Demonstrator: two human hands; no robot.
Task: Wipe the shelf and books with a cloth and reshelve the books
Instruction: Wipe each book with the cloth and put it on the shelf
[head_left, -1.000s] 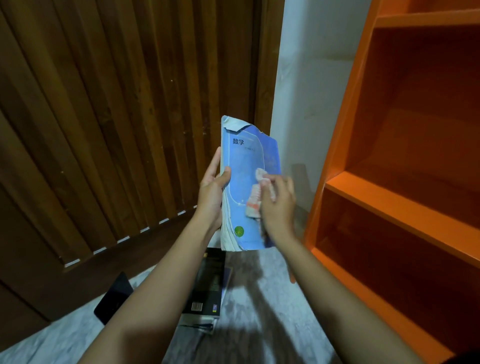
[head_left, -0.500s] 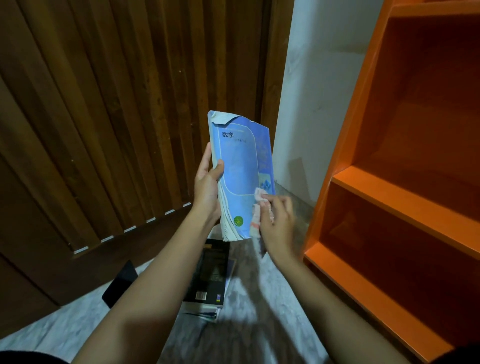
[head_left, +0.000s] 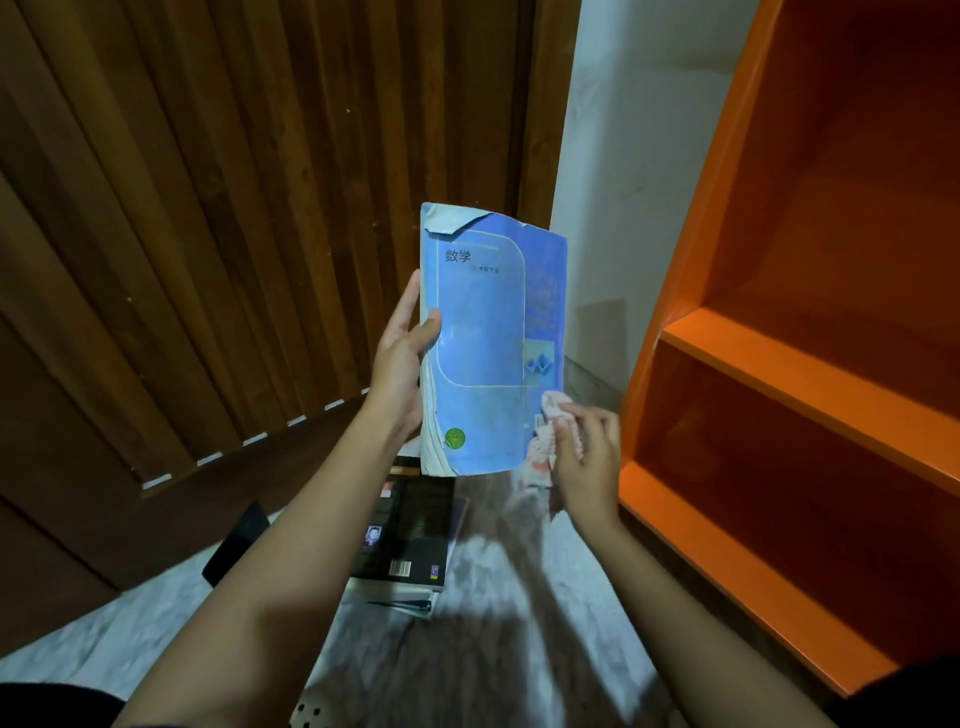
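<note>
A worn blue paperback book (head_left: 488, 338) with a torn top corner stands upright in mid-air, front cover toward me. My left hand (head_left: 402, 364) grips its spine edge, thumb on the cover. My right hand (head_left: 587, 457) holds a small pale pink cloth (head_left: 556, 410) pressed against the book's lower right corner. The orange shelf unit (head_left: 810, 374) stands at the right, and its visible compartments hold nothing. A dark book (head_left: 410, 530) lies on a small stack on the floor below my hands.
A slatted wooden door (head_left: 234, 234) fills the left and back. A white wall strip (head_left: 639, 156) sits between door and shelf. A flat black object (head_left: 239, 540) lies on the marbled floor (head_left: 498, 623) near the door.
My right hand with the cloth has slid down the cover from its middle to the lower right corner. The left hand has kept holding the book upright.
</note>
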